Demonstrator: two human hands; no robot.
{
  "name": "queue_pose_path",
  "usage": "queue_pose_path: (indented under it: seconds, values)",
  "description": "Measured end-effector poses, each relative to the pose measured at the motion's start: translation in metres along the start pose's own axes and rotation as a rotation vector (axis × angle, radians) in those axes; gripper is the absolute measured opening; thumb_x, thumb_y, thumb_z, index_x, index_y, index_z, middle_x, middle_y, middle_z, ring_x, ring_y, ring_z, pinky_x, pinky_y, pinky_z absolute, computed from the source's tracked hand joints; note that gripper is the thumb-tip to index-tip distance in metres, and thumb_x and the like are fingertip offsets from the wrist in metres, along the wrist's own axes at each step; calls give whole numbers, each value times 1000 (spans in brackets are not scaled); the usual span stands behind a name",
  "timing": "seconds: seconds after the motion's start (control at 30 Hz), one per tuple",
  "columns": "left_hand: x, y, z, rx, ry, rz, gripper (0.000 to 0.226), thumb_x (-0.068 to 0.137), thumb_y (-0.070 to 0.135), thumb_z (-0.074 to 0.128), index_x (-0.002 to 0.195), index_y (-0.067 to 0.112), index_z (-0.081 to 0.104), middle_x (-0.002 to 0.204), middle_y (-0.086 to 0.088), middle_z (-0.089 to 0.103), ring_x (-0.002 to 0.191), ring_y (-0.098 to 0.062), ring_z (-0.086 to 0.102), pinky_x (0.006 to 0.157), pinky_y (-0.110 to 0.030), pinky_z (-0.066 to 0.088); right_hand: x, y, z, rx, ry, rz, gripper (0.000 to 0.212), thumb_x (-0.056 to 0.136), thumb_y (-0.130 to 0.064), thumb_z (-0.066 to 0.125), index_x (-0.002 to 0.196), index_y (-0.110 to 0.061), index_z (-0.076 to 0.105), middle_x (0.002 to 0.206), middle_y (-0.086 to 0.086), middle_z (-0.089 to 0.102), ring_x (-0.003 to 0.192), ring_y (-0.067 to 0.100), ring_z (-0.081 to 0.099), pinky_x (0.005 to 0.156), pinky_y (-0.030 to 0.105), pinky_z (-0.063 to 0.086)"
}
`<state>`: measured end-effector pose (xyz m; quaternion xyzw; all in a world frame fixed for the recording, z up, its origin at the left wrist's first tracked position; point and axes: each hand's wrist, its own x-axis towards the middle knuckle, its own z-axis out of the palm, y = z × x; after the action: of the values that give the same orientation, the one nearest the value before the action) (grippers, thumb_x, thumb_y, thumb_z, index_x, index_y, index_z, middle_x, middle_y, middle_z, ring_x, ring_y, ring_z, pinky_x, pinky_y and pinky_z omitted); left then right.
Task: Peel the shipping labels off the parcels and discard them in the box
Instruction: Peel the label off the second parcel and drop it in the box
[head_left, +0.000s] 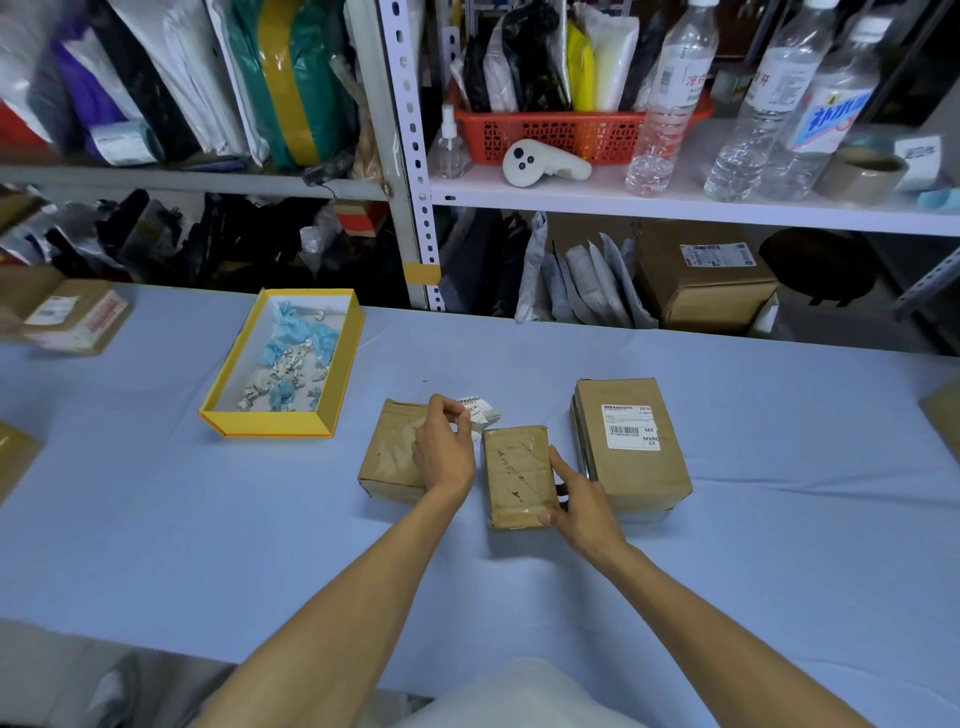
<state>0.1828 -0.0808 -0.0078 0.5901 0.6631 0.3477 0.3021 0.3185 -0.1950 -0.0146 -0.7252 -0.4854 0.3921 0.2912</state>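
Note:
Three brown parcels lie on the blue table. My left hand (441, 447) pinches a peeled white shipping label (480, 410) above the left parcel (389, 452), whose top is bare. My right hand (576, 499) grips the right edge of the small middle parcel (517, 473), which carries no label. The right parcel (631, 441) still has a white barcode label (629, 427) on its top. To the left stands the open yellow box (234, 410) with several crumpled white and blue scraps inside.
More parcels sit at the table's far left (72, 317) and at its right edge (943, 415). Behind the table stand metal shelves with bags, a red basket (550, 135), water bottles (670, 98) and a tape roll (860, 174).

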Motion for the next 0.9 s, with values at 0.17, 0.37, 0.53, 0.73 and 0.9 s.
queue_pose_path:
  seconds: [0.17,0.37,0.53,0.73,0.9]
  values:
    - [-2,-4,-5,-32,34,-9,15,90,9,60,92,21,51,83,5,63,83,-23,63,71,-42,51,1,2,0,-13,-2,3,85,79,6,65,147,-31,29,102,-4,60,82,12,59,72,16,50]
    - [-9,-11,-5,-60,-48,-30,14,94,3,51,96,12,61,107,-2,68,101,-22,61,77,-30,44,6,1,3,-60,-19,33,84,76,4,69,141,-35,33,97,-6,59,89,19,61,82,29,54]
    - [-23,-24,10,-194,-354,-106,32,92,2,51,120,17,54,128,-3,57,120,-24,57,99,-36,49,16,7,6,-155,-11,63,78,67,-1,74,135,-18,39,108,10,66,101,30,63,83,46,55]
    - [-28,-19,5,-317,-429,-101,41,87,-10,54,122,11,53,135,-5,52,118,-27,58,96,-32,50,15,2,1,-221,-63,61,125,73,-11,78,149,-26,-20,109,7,61,99,25,62,87,36,53]
    - [-29,-22,1,-307,-464,-20,36,88,-9,54,118,12,53,126,0,54,119,-24,57,95,-25,46,25,-4,-12,-304,-167,25,134,64,-18,83,149,-27,-20,105,4,55,89,22,58,74,28,47]
